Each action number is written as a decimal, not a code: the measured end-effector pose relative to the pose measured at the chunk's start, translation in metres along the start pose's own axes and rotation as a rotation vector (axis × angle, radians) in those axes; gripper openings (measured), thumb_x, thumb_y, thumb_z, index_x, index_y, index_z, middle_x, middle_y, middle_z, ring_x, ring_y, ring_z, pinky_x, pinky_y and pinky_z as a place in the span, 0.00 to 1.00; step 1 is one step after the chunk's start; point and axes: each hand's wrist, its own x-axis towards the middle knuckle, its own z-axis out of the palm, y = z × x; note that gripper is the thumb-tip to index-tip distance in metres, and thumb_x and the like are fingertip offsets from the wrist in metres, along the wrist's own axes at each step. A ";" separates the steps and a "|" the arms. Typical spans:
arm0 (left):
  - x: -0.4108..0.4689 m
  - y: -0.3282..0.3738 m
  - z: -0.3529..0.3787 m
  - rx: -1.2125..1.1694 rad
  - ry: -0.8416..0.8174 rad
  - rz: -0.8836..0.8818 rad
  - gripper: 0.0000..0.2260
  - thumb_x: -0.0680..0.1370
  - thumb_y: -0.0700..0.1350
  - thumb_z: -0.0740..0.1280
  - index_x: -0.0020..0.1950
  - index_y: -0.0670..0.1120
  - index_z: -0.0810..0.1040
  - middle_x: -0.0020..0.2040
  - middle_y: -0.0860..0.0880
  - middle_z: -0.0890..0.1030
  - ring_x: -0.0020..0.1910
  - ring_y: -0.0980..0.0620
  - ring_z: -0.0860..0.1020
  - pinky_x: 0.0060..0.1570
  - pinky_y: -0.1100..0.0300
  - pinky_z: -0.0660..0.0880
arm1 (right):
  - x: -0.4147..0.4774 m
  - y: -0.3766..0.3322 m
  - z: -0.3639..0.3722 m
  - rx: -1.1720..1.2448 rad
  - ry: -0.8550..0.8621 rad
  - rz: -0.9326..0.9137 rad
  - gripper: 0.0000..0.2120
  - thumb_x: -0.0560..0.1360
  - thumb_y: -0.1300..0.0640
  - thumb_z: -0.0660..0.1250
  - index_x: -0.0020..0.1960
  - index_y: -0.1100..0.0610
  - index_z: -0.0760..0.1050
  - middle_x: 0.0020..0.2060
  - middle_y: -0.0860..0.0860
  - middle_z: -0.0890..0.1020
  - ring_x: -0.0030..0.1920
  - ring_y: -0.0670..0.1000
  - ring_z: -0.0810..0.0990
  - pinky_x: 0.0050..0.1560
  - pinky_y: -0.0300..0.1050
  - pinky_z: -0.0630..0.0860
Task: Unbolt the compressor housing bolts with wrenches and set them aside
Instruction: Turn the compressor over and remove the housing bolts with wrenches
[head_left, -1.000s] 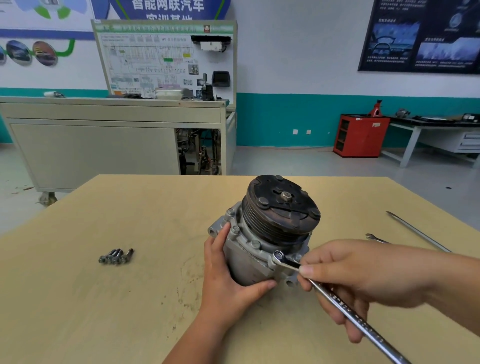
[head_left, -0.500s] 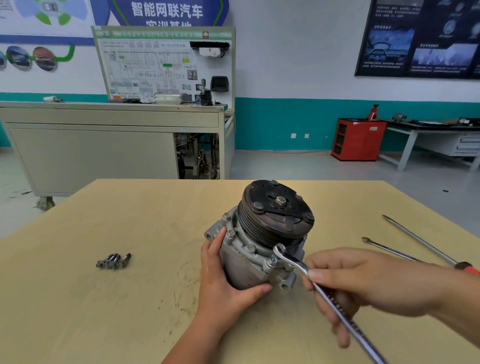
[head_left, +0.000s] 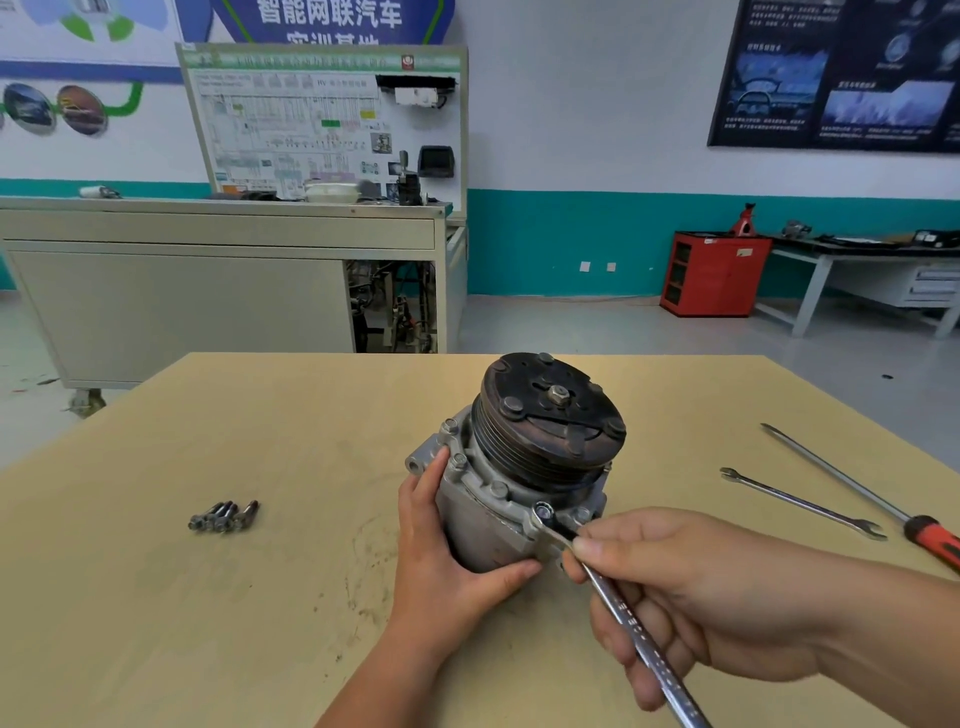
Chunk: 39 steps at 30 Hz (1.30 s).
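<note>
left hand: cupped round the compressor body, thumb across the near side, fingers up its left side
right hand: thumb and curled fingers pinch the wrench shaft near its head
forearms: both bare, reaching in from the bottom edge

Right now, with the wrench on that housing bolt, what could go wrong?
The wrench could slip off the bolt, knocking the right hand into the compressor. It stands on end, steadied only by the left hand, so a hard pull may tip it. The loose bolts on the table could roll away.
</note>
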 end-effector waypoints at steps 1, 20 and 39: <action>0.000 0.001 0.000 -0.001 0.000 0.003 0.50 0.56 0.59 0.81 0.71 0.65 0.58 0.70 0.49 0.66 0.69 0.48 0.69 0.66 0.40 0.68 | 0.000 -0.002 -0.004 -0.050 -0.017 0.021 0.10 0.81 0.53 0.53 0.46 0.55 0.67 0.25 0.49 0.78 0.22 0.48 0.78 0.25 0.36 0.74; 0.000 0.003 0.000 -0.008 -0.002 -0.005 0.49 0.55 0.64 0.80 0.71 0.67 0.58 0.69 0.50 0.65 0.70 0.51 0.68 0.67 0.41 0.68 | 0.003 0.005 -0.022 -0.095 -0.159 -0.083 0.10 0.77 0.50 0.56 0.45 0.57 0.69 0.37 0.54 0.85 0.34 0.50 0.84 0.38 0.38 0.78; -0.001 0.007 -0.002 -0.013 -0.009 -0.010 0.48 0.55 0.65 0.79 0.69 0.72 0.57 0.70 0.50 0.64 0.70 0.52 0.67 0.67 0.42 0.68 | 0.001 -0.015 -0.055 -0.728 0.215 -0.166 0.09 0.79 0.55 0.62 0.41 0.51 0.78 0.30 0.44 0.80 0.33 0.43 0.79 0.39 0.32 0.72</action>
